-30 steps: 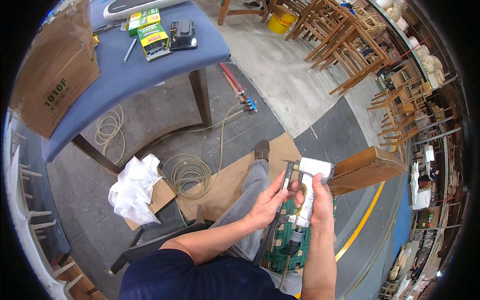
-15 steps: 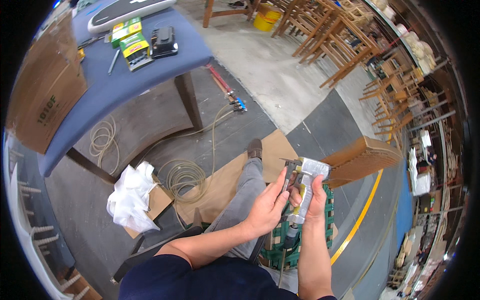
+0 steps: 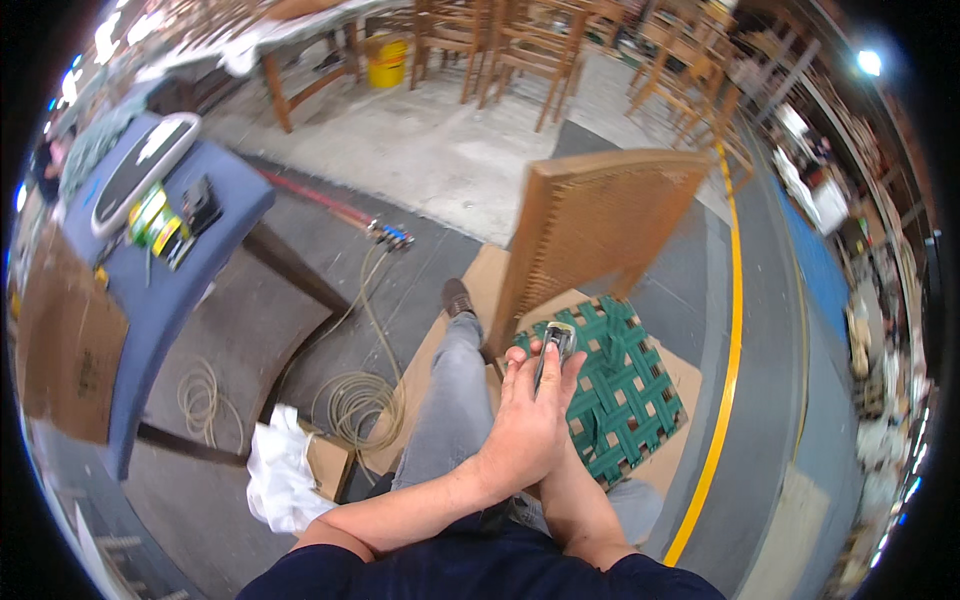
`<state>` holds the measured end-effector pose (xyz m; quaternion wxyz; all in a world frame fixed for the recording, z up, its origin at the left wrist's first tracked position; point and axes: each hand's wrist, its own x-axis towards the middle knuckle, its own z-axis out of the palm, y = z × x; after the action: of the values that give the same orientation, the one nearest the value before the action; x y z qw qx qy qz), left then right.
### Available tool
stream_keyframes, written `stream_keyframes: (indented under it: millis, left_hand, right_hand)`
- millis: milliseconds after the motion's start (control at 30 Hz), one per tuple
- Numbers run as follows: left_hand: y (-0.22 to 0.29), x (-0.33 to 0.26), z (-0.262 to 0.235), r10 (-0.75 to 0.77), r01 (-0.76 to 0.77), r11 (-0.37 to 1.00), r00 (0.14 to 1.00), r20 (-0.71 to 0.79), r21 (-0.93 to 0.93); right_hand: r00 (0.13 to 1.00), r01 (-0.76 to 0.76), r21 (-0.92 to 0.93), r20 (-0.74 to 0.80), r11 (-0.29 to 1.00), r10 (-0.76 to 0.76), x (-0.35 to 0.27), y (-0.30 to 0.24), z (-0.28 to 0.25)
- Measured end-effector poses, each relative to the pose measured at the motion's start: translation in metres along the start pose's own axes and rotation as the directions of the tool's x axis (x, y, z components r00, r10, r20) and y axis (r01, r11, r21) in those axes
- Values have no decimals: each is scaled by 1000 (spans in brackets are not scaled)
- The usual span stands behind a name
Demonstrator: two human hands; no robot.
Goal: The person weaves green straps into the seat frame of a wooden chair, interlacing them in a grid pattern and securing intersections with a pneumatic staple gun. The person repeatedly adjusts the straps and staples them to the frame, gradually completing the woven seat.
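My left hand (image 3: 530, 425) is closed over a pneumatic staple gun, its fingers and thumb lying along the tool. Only the metal end of the staple gun (image 3: 562, 338) shows above the fingers. Behind it, my right hand is mostly covered; its forearm (image 3: 585, 515) runs up under the left wrist, and some fingertips (image 3: 515, 355) curl round the tool's left side. Just beyond the hands stands a wooden chair with a cane back (image 3: 600, 225) and a seat of woven green webbing (image 3: 625, 385).
On the left is an upturned blue upholstered piece (image 3: 215, 230), carrying green-and-yellow boxes (image 3: 160, 225) and a cardboard carton (image 3: 70, 335). Coiled air hose (image 3: 365, 410) and white wrapping (image 3: 280, 470) lie on the floor. Wooden chairs (image 3: 535, 60) and a yellow bucket (image 3: 386, 62) stand farther back.
The view has swung right, bringing the chair and its green seat into full sight. My left hand has come across in front of the right, now covering most of the staple gun.
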<state>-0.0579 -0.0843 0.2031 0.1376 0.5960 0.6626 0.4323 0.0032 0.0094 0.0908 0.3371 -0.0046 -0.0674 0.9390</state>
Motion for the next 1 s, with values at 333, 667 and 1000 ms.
stream_keyframes:
  millis: [333,667,1000]
  left_hand:
    - [46,11,69,-74,245,815,943,326,-525]
    - [53,5,70,-56,285,812,907,418,-509]
    - [47,-30,12,-80,180,915,958,275,-360]
  right_hand:
    - [865,430,-142,-218,891,-452,-70,-78,-19]
    - [889,433,-132,-104,892,-447,-87,-108,-24]
    - [964,120,26,236,992,-123,-41,-78,-13]
